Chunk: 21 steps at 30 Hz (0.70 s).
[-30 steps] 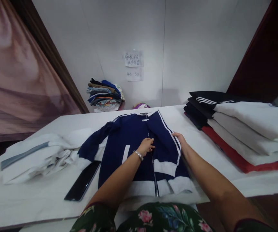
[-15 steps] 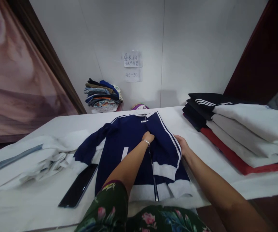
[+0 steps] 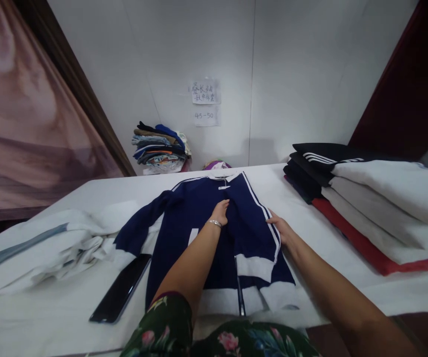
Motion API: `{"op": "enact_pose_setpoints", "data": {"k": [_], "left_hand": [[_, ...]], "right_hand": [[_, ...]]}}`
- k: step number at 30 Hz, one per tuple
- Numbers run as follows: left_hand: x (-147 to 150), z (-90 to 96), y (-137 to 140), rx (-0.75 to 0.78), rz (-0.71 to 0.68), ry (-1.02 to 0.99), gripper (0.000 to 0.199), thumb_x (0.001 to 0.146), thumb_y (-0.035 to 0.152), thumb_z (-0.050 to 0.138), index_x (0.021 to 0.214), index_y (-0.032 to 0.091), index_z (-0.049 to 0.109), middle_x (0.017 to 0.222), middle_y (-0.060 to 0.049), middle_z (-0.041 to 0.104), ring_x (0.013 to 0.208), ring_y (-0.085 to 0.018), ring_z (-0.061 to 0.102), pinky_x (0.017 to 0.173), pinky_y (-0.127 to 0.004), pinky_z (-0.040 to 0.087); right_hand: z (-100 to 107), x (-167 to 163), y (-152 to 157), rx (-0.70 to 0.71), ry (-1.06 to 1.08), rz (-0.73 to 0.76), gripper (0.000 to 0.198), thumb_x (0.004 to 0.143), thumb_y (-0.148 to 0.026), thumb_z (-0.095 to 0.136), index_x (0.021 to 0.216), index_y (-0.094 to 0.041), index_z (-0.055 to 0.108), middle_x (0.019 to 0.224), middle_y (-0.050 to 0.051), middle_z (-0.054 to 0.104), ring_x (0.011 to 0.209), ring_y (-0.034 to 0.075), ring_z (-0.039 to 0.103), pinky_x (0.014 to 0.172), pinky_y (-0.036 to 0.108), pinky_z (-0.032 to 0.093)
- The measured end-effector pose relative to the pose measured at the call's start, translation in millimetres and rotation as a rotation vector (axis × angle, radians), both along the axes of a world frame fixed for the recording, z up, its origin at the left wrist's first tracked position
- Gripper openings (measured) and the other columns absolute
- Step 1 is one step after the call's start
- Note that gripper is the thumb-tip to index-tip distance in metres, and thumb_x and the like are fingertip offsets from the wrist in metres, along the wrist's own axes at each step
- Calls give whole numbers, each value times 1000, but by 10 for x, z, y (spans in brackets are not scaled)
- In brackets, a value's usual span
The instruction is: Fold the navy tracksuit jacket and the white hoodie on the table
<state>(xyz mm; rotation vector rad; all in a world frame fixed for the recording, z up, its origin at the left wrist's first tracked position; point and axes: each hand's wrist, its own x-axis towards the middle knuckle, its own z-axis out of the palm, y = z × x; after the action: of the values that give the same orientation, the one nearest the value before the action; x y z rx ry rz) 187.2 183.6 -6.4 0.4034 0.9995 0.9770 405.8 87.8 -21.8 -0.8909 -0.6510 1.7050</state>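
Note:
A navy zip jacket [image 3: 206,208] with white collar, cuffs and hem lies spread on the white table. White stripes run along its right sleeve [image 3: 253,238], which is folded down over the front; the left sleeve [image 3: 135,233] sticks out sideways. Over the middle of the chest, my left hand [image 3: 220,213] has its fingers stretched out and holds nothing. My right hand [image 3: 280,229] is closed on the striped outer edge of the folded sleeve, with some fingers hidden under the cloth.
Left of the jacket lie a black phone [image 3: 121,290] and a crumpled white garment [image 3: 58,243]. Folded clothes are piled at the right [image 3: 377,203]. Another clothes stack [image 3: 160,148] stands by the back wall, below paper signs [image 3: 205,101].
My left hand has drawn back slightly leftward, its fingers straightening off the cloth. My right hand's fingers have come further over the sleeve edge. The jacket lies almost as before.

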Motion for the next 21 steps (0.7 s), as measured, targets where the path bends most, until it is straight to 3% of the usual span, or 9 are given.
{"op": "enact_pose_setpoints", "data": {"k": [5, 8, 15, 21], "left_hand": [[-2, 160, 112, -20, -149, -94, 32, 84, 41, 55, 95, 12, 63, 81, -10, 69, 74, -24, 68, 76, -38, 54], [-23, 165, 174, -49, -147, -118, 28, 84, 38, 56, 95, 13, 63, 79, -9, 70, 75, -24, 69, 76, -38, 54], [-90, 21, 222, 35, 97, -115, 5, 71, 21, 62, 74, 17, 62, 58, -1, 62, 58, -18, 63, 69, -33, 53], [-119, -45, 221, 113, 298, -131, 4, 70, 18, 61, 72, 19, 57, 62, 2, 60, 59, -12, 61, 68, -25, 52]], "right_hand": [[-17, 9, -7, -42, -28, -15, 97, 58, 0, 50, 147, -31, 25, 105, 3, 72, 74, 22, 72, 62, 38, 61], [-50, 22, 7, -107, -72, -76, 99, 59, 0, 50, 149, -31, 20, 106, 4, 71, 70, 21, 71, 57, 36, 61], [-109, 35, 22, -105, -55, -90, 102, 61, -1, 51, 150, -32, 12, 111, 5, 69, 72, 22, 72, 59, 37, 62], [-85, 20, 4, -140, -76, -129, 100, 60, -1, 51, 149, -32, 19, 109, 5, 70, 68, 21, 71, 56, 36, 61]]}}
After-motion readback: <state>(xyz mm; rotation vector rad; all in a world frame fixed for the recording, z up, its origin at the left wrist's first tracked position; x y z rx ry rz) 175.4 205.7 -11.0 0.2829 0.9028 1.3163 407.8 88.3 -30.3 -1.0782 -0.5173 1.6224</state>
